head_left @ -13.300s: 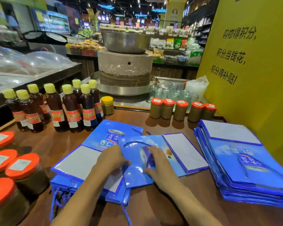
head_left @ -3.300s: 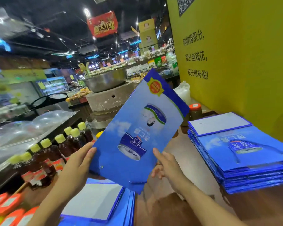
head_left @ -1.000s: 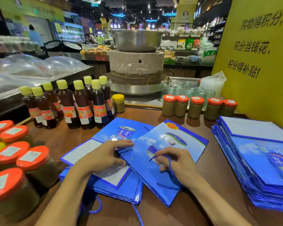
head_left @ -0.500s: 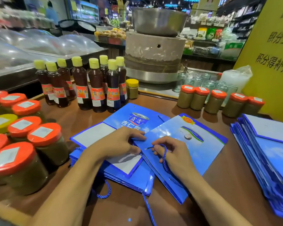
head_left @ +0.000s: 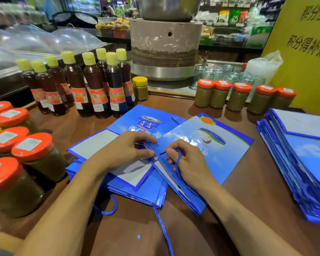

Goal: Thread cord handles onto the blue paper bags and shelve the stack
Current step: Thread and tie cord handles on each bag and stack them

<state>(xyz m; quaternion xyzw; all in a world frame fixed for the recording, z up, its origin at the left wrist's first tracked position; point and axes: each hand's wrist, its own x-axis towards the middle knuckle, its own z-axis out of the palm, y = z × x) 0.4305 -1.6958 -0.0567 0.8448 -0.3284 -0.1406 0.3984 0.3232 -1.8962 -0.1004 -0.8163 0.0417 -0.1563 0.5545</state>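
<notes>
On flat blue bag [head_left: 229, 157], cord [head_left: 177, 167] in right fingers [head_left: 171, 157]

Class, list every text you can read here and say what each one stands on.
"香油": red labels on the oil bottles.
"积分得补贴", with a cut-off "积分当" above it: yellow sign.
"杏仁": blue paper bag on top of the left pile.
Jar lid stickers: too blurred to read.
</notes>
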